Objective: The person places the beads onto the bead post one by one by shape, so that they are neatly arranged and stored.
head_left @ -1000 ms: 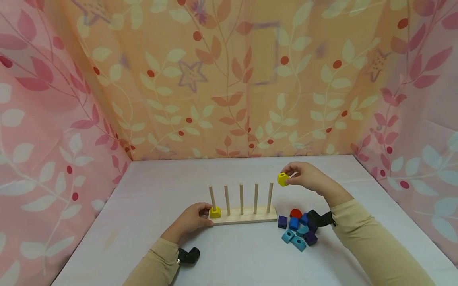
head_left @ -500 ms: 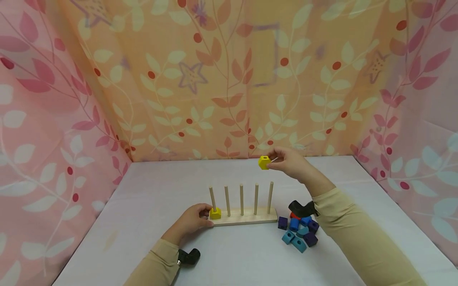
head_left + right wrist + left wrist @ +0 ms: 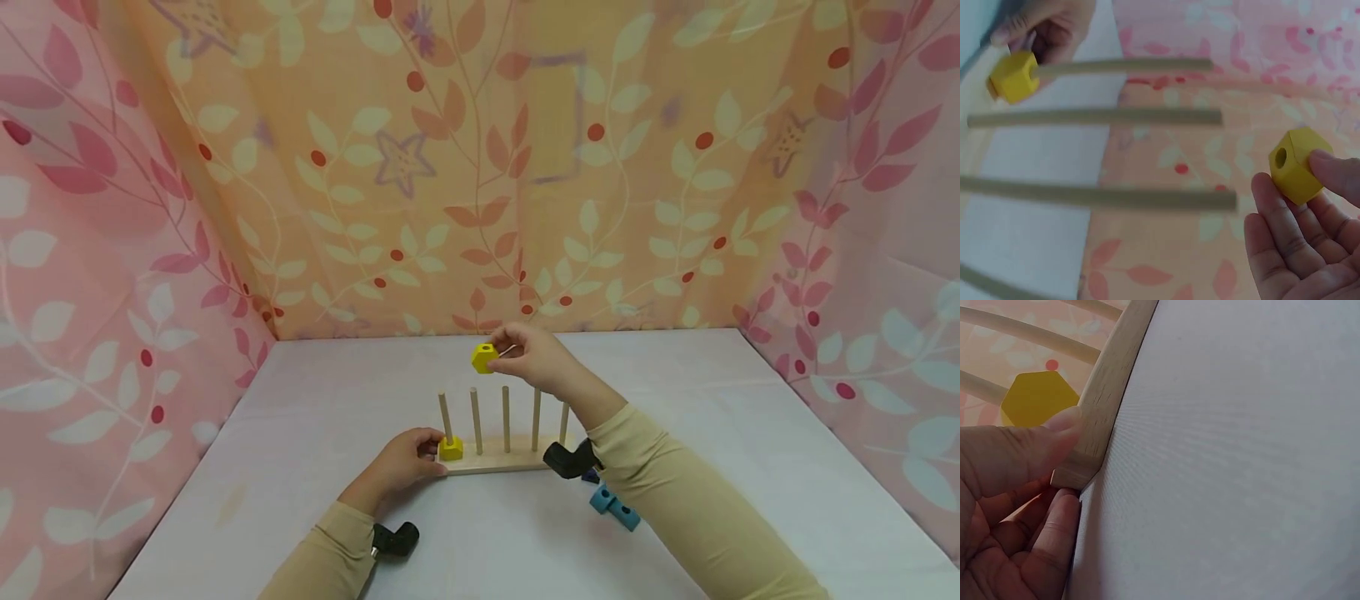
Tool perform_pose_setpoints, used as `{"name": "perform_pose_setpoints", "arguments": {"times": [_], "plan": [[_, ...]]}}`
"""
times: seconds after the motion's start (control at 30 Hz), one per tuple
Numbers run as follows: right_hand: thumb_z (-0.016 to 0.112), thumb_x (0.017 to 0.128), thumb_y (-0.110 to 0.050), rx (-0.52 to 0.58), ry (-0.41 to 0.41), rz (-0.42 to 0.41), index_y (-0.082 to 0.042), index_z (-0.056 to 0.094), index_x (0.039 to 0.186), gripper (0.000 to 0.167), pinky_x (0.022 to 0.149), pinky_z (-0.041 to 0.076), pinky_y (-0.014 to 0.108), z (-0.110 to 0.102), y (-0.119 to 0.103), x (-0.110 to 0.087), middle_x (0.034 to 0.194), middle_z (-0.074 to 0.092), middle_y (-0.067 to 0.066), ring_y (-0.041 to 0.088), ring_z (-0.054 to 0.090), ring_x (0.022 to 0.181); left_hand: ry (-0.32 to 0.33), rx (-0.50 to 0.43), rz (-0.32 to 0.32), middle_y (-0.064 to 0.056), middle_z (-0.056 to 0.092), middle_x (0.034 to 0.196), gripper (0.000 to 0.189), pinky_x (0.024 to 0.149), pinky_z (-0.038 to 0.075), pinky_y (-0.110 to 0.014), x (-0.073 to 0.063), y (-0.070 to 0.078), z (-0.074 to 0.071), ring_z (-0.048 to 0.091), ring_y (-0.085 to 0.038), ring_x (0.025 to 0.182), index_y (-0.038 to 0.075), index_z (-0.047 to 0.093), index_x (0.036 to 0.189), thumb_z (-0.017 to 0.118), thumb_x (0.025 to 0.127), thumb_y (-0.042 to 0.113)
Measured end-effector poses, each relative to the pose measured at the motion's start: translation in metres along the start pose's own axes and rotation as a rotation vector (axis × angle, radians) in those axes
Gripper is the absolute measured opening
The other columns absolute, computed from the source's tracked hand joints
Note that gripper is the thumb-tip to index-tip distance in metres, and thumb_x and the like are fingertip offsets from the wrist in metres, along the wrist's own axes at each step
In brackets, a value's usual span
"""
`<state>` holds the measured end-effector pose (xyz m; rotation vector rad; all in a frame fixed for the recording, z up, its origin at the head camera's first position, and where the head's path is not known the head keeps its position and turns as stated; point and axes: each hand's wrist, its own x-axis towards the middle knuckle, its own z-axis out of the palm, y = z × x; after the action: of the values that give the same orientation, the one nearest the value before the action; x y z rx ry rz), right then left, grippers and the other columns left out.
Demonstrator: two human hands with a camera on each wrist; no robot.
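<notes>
A wooden peg board (image 3: 495, 462) with several upright pegs stands on the table. One yellow bead (image 3: 451, 449) sits at the bottom of its leftmost peg. My left hand (image 3: 405, 457) grips the board's left end, the thumb on the front edge (image 3: 1100, 419) in the left wrist view. Above and behind the pegs, my right hand (image 3: 536, 358) pinches a second yellow bead (image 3: 485, 358) between thumb and fingers. In the right wrist view this six-sided bead (image 3: 1297, 165) shows its hole, facing the peg tips, and does not touch them.
Teal beads (image 3: 615, 507) lie right of the board, with part of a purple bead (image 3: 590, 476) showing. The right sleeve (image 3: 682, 492) hides the other beads there. A patterned cloth (image 3: 480, 167) rises behind the table's back edge.
My right hand has carried the yellow bead leftward, rising and then dipping, from right of the board to above the left pegs. The right arm now covers most loose beads. My left hand stays put.
</notes>
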<state>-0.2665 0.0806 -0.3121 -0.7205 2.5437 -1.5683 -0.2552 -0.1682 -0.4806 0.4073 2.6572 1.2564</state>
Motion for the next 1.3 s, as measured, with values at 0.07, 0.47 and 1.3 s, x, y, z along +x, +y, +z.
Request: {"name": "perform_pose_setpoints", "arguments": {"times": [0.07,0.47,1.3], "plan": [[0.067,0.081,-0.006,0.004,0.000,-0.003,-0.004,0.060,0.101,0.022,0.075,0.051,0.029,0.011,-0.002,0.001,0.096,0.060,0.008,0.018,0.062,0.084,0.001,0.003,-0.004,0.000,0.059,0.096,0.046,0.079,0.046,-0.031,0.000,0.000,0.000,0.054,-0.015,0.089,0.009,0.061,0.109,0.080,0.068,0.016],[0.068,0.080,-0.005,0.007,-0.027,-0.036,-0.006,0.061,0.098,0.019,0.073,0.051,0.026,0.048,-0.007,0.005,0.094,0.061,0.005,0.014,0.063,0.082,-0.013,-0.011,-0.027,0.001,0.059,0.099,0.045,0.081,0.047,-0.032,0.000,0.001,-0.001,0.054,-0.015,0.091,0.011,0.062,0.109,0.080,0.068,0.017],[0.065,0.083,-0.007,-0.025,0.131,-0.005,-0.012,0.055,0.108,0.027,0.074,0.050,0.026,0.088,0.007,-0.004,0.100,0.060,0.001,0.013,0.060,0.085,0.001,-0.040,0.001,-0.001,0.060,0.098,0.047,0.080,0.048,-0.032,0.001,0.000,-0.001,0.055,-0.017,0.091,0.007,0.061,0.110,0.080,0.068,0.015]]}}
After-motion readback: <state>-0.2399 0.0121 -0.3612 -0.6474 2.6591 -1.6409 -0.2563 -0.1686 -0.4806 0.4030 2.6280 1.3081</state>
